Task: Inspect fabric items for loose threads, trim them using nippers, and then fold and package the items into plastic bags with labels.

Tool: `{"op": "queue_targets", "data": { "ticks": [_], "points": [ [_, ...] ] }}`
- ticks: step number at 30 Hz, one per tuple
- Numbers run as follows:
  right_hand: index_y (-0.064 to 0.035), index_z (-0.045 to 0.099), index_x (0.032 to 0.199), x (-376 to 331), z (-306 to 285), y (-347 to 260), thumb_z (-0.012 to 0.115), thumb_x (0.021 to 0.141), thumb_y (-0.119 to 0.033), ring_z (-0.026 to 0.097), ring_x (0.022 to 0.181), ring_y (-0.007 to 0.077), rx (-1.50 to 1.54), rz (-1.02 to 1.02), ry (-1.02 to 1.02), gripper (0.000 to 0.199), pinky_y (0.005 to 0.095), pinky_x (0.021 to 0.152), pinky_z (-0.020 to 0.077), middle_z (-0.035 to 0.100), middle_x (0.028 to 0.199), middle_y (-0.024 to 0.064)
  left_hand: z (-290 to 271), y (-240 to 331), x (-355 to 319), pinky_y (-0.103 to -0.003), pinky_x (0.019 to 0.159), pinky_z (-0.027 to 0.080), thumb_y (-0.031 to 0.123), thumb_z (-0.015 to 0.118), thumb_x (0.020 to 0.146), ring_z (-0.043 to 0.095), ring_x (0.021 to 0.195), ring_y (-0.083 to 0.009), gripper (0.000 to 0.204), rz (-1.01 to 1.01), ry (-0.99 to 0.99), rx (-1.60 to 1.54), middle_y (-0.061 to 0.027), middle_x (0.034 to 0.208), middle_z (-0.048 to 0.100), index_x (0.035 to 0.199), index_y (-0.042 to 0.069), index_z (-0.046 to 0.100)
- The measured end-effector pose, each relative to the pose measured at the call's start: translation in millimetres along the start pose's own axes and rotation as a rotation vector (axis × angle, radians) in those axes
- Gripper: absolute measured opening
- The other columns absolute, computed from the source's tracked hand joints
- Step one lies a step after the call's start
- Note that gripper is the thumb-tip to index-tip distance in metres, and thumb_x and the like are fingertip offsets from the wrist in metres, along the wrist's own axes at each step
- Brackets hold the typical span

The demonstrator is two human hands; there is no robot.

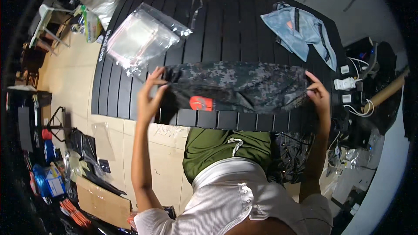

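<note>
A long dark camouflage fabric sleeve (244, 80) lies stretched sideways along the near part of the black slatted table (226, 26). A red patch shows on its near edge, left of the middle. At the sleeve's left end my left hand (150, 93) pinches the cloth between thumb and fingers. My right hand (321, 95) holds the opposite end, its thumb and fingers closed on the edge. The cloth is wrinkled along its lower side. A light blue piece of fabric (291, 28) with dark bands lies loosely folded at the far right of the table.
Clear plastic bags (141, 37) lie in a pile at the table's far left. White power adapters (345, 83) with cables sit beside its right edge. A flattened cardboard box (104, 202) and assorted packages rest on the floor at the lower left.
</note>
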State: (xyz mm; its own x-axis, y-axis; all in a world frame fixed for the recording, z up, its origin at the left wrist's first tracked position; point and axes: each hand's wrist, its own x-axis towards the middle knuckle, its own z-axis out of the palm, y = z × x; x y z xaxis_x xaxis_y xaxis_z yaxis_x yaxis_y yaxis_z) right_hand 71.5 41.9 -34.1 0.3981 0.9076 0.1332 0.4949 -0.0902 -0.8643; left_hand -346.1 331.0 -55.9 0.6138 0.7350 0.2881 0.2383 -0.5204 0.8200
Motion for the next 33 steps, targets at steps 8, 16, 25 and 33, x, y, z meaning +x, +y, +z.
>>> {"op": "queue_targets", "data": {
  "ticks": [8,16,25,33],
  "points": [
    [-0.0044,0.049,0.084,-26,-110,-53,0.062,0.079,-0.018,0.053,0.091,0.0259,0.697,-0.386,0.180,0.020,0.0490,0.095,0.0335,0.055,0.082,0.0078,-115,52,18,-0.059,0.098,0.029,0.015,0.059,0.082,0.062,0.089,-0.0316,0.016,0.209,0.120,-0.553,-0.0205,0.088,0.063,0.088,-0.001,0.056],
    [-0.0003,0.057,0.096,39,-111,-66,0.054,0.085,-0.007,0.058,0.086,0.0153,0.829,-0.055,0.210,0.013,0.0271,0.079,0.0451,0.061,0.092,0.0068,-123,33,98,-0.023,0.067,0.039,0.021,0.055,0.087,0.049,0.073,-0.0080,0.019,-0.195,0.004,-0.534,0.0000,0.081,0.057,0.094,0.003,0.058],
    [0.0030,0.056,0.098,67,-104,-57,0.053,0.087,-0.010,0.056,0.085,0.0156,0.765,-0.212,0.375,0.017,0.0268,0.080,0.0422,0.060,0.091,0.0078,-102,21,132,-0.024,0.074,0.045,0.015,0.055,0.088,0.057,0.086,-0.0115,0.013,-0.025,0.045,-0.748,-0.0045,0.091,0.061,0.094,0.004,0.058],
    [0.0041,0.063,0.085,-20,-74,4,0.057,0.076,-0.009,0.062,0.079,0.0230,0.270,-0.139,0.286,0.016,0.0314,0.077,0.0471,0.064,0.086,0.0149,-75,26,25,-0.018,0.055,0.038,0.007,0.065,0.072,0.050,0.061,-0.0060,0.009,0.006,-0.076,-0.027,-0.0042,0.078,0.064,0.078,0.000,0.066]
  ]
}}
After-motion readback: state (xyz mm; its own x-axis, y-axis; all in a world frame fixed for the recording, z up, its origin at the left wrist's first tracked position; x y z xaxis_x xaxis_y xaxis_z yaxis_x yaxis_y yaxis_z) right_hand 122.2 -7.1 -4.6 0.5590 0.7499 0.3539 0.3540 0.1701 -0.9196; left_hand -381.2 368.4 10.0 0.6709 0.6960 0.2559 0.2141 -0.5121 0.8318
